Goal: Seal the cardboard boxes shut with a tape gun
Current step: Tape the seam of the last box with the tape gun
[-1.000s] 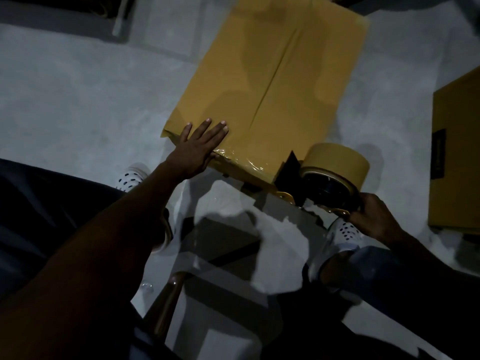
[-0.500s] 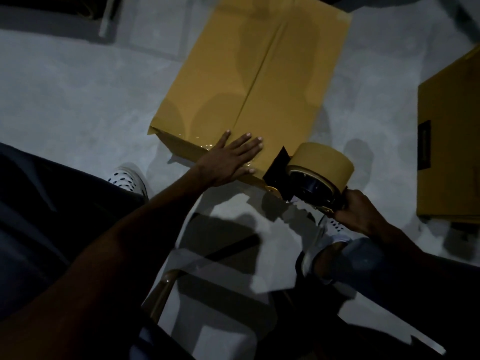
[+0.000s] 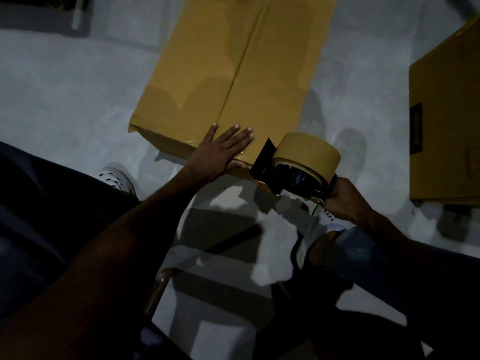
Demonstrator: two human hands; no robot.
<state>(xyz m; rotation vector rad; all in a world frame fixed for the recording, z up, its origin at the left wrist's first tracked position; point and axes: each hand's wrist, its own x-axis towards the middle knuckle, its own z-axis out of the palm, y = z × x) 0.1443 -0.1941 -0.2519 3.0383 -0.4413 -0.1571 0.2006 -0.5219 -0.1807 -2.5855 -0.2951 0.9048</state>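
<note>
A tape gun (image 3: 291,170), loaded with a tan tape roll (image 3: 307,153), is clutched by its handle in the right hand (image 3: 341,201), fingers wrapped tightly around it. Just left of that grip, its black front plate meets the near edge of a closed cardboard box (image 3: 233,74). The left hand (image 3: 220,152) is laid flat, fingers straight, pressing glossy tape over that edge. Were the gun pulled away at an angle, the strip would likely wrinkle or tear unevenly; were the flat hand lifted early, the tape end might peel. The box's contents cannot be seen. A second box (image 3: 446,120) lies well right of the grip, also closed.
</note>
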